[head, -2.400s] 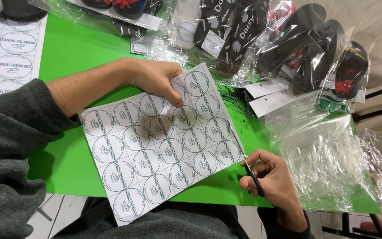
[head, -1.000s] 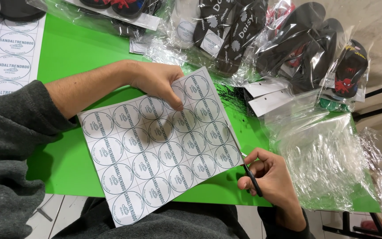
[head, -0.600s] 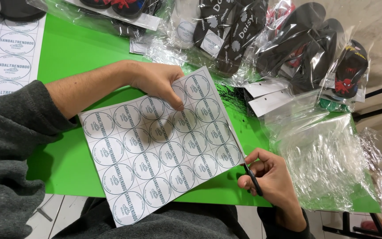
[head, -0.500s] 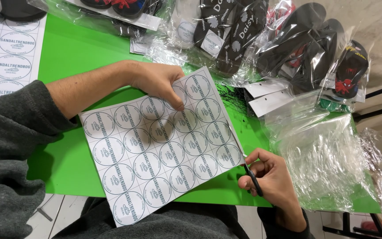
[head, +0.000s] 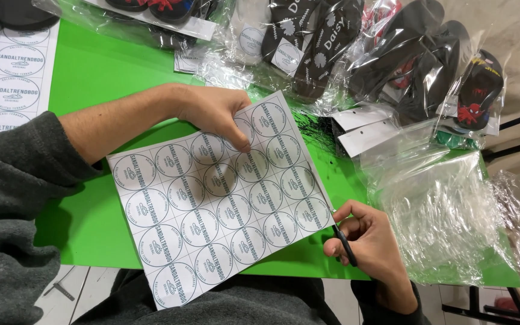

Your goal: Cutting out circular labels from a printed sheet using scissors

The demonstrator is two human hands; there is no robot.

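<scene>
A white sheet of round printed stickers (head: 218, 198) lies tilted over the near edge of the green table (head: 109, 78). My left hand (head: 215, 114) pinches the sheet's far edge, thumb on top. My right hand (head: 368, 241) grips black-handled scissors (head: 345, 244) at the sheet's right corner; the blades meet the paper edge there and are mostly hidden by my fingers.
A second sticker sheet (head: 7, 78) lies at the far left. Sandals in clear plastic bags (head: 332, 42) crowd the table's far side. Empty clear bags (head: 446, 216) pile at the right. White card tags (head: 368, 129) lie beside them.
Barely any: my right hand with the scissors stays at the sheet's right corner, and the sheet has shifted very slightly under my left hand.
</scene>
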